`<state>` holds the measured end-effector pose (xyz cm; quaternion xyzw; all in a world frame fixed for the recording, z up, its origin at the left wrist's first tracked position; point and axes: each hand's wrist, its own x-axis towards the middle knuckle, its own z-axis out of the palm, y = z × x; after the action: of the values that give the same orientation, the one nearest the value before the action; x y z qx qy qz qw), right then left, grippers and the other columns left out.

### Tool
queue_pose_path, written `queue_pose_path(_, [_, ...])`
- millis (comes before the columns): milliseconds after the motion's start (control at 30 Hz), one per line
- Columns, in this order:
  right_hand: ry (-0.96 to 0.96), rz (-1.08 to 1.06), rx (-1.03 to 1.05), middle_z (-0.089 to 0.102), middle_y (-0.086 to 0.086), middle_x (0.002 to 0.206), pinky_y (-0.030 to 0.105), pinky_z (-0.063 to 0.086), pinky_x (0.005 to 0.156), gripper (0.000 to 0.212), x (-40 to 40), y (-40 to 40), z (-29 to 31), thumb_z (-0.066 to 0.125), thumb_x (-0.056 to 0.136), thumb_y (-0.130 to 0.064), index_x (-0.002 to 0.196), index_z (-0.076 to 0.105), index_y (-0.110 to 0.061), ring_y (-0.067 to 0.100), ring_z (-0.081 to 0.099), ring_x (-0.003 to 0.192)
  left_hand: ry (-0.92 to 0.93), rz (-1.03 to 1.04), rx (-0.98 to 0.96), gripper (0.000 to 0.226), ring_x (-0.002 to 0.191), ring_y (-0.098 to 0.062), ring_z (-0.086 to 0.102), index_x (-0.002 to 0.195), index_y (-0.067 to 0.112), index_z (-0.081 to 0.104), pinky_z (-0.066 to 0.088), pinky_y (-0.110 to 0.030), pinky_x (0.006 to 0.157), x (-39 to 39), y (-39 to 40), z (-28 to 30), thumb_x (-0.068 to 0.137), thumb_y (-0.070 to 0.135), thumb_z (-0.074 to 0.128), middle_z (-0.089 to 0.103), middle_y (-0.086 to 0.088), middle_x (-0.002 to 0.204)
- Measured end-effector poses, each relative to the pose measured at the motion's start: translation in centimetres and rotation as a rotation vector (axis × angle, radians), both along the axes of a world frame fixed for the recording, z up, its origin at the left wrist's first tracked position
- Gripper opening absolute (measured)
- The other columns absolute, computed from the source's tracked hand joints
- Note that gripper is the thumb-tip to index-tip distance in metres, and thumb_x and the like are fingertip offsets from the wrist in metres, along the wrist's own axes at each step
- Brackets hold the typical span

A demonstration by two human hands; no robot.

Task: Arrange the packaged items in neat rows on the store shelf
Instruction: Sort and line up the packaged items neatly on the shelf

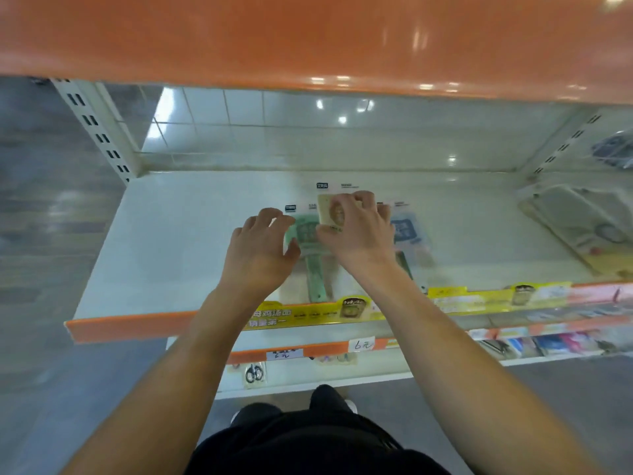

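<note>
Both hands reach over the middle of the white shelf (164,234), near its front edge. The right hand (356,231) pinches the top of a clear packet with a beige item (330,214), holding it tilted above the shelf. The left hand (260,248) hovers with fingers spread and loosely curled, holding nothing, its thumb beside a green packet (310,241) lying flat on the shelf. Just right of the hands lies a blue packet (407,231). More packets (579,224) sit blurred at the shelf's right end. A yellow label strip (308,315) runs along the front edge.
</note>
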<state>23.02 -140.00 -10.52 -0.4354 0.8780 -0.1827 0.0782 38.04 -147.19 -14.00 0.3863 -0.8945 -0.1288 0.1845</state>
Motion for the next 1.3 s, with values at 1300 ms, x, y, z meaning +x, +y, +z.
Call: queue_pose_path(1300, [-0.071, 0.146, 0.063, 0.045, 0.003, 0.130, 0.044, 0.037, 0.099, 0.043, -4.9, 2.4, -2.5, 0.053, 0.091, -0.056, 0.119, 0.056, -0.024, 0.033, 0.039, 0.119, -0.160, 0.081, 0.100, 0.039, 0.119, -0.024, 0.045, 0.127, 0.020, 0.052, 0.035, -0.038, 0.095, -6.2, 2.9, 0.0, 0.090, 0.033, 0.051, 0.046, 0.002, 0.131])
